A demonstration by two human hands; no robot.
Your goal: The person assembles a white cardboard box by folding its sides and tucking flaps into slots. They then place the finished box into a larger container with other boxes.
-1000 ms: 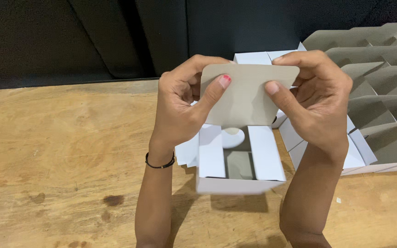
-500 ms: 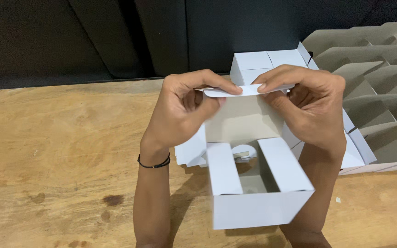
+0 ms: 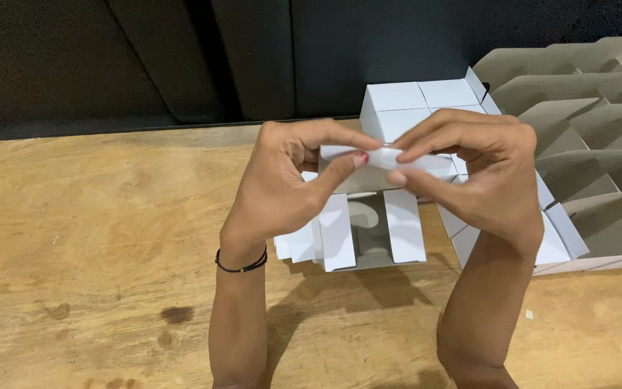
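A small white cardboard box hangs above the wooden table, open end towards me, its two side flaps spread apart and the grey inside showing. My left hand pinches the box's top flap from the left, thumb on the folded edge. From the right, my right hand grips the same flap, fingers laid along the fold. A thin black band circles my left wrist.
The wooden table runs across the view. Assembled white boxes stand behind my hands. A grey cardboard divider grid in a white tray fills the right side. Flat white box blanks lie under the held box. A dark wall stands behind.
The box's grey lid flap, upright a second ago, has been folded down and creased. The box has tilted down and away, and both hands now pinch the flap's fold.
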